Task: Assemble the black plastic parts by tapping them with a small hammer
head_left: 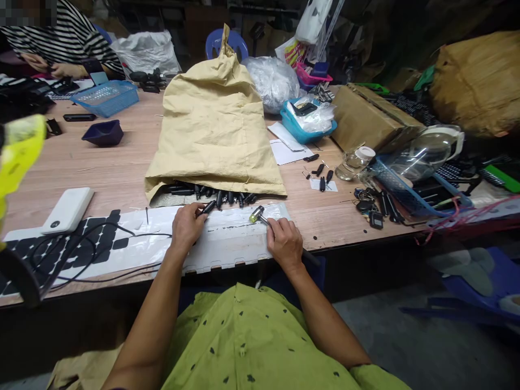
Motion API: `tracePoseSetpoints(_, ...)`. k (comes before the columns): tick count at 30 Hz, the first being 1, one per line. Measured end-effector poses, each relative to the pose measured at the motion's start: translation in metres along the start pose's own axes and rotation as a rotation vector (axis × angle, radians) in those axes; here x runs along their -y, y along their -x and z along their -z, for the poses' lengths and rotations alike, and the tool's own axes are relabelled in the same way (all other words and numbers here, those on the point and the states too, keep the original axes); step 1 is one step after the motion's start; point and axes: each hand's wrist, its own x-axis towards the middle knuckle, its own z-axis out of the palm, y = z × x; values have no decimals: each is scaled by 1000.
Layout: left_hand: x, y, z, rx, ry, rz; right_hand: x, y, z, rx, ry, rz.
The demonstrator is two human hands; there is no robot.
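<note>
My left hand (pixel 187 226) is closed on a small black plastic piece (pixel 208 207) at the front of the table. In my right hand (pixel 285 241) is a small hammer (pixel 257 214) with a yellow-green tip, its head over a white board (pixel 235 244). The hammer head and the black piece are apart. Just beyond my hands, several similar black pieces (pixel 220 199) spill from the mouth of a beige sack (pixel 215 130). Their exact kind is too small to make out.
To the left lie a white power bank (pixel 68 210), black cables (pixel 95 244) and a dark-patterned sheet (pixel 101 238). On the right stand a glass jar (pixel 350 163), a blue basket (pixel 410 189) and a cardboard box (pixel 365 119). Another person's hands (pixel 65 69) are at the far left.
</note>
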Motion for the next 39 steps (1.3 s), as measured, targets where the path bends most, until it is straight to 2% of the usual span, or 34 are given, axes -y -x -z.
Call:
tracePoseSetpoints(5,-4,32,-3,79,76,-59,0,0,1,9,6,-2)
tracePoseSetpoints(9,-14,42,-15,119,93,-182,0,0,1,15,6,-10)
tracePoseSetpoints(14,-25,40,-26,125,82,-301,0,-1,-1,33,-5,-26)
tracePoseSetpoints(18,-27,35,-36,121,98,-339,-6,-3,-3,58,-49,-38)
tracePoseSetpoints(24,-25,34,-42,99,156,-361,-13,-4,3,76,-322,-110)
tracePoseSetpoints(31,-25,34,-42,119,172,-387,2,1,21,137,-649,-156)
tracePoseSetpoints(35,-24,33,-44,127,178,-397,9,1,25,171,-697,-135)
tracePoseSetpoints(39,-24,33,-45,141,187,-404,13,1,27,131,-684,-105)
